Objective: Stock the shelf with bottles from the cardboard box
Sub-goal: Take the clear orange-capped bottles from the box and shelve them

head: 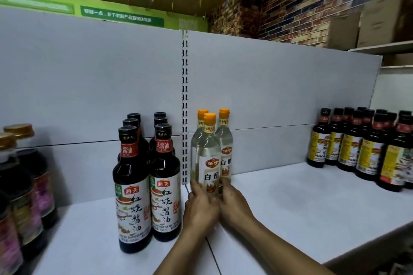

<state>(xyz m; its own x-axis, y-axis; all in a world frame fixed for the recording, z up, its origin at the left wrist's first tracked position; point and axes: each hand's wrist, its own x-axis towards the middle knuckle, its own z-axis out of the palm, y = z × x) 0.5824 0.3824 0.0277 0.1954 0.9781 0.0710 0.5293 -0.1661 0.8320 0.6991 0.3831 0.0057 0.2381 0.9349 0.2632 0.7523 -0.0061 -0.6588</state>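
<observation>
We see the left hand [200, 206] and right hand [234, 203] meeting at the base of the front vinegar bottle [209, 158], a clear, smooth cylinder with an orange cap. Each grip curls partly round it. It stands on the matte white shelf [279, 207] toward the back edge, just in front of two matching bottles [224, 140]. Glossy dark soy-sauce bottles [134, 196] stand just to the left. A brick-patterned wall [301, 6] rises beyond the grey back panel [89, 85].
</observation>
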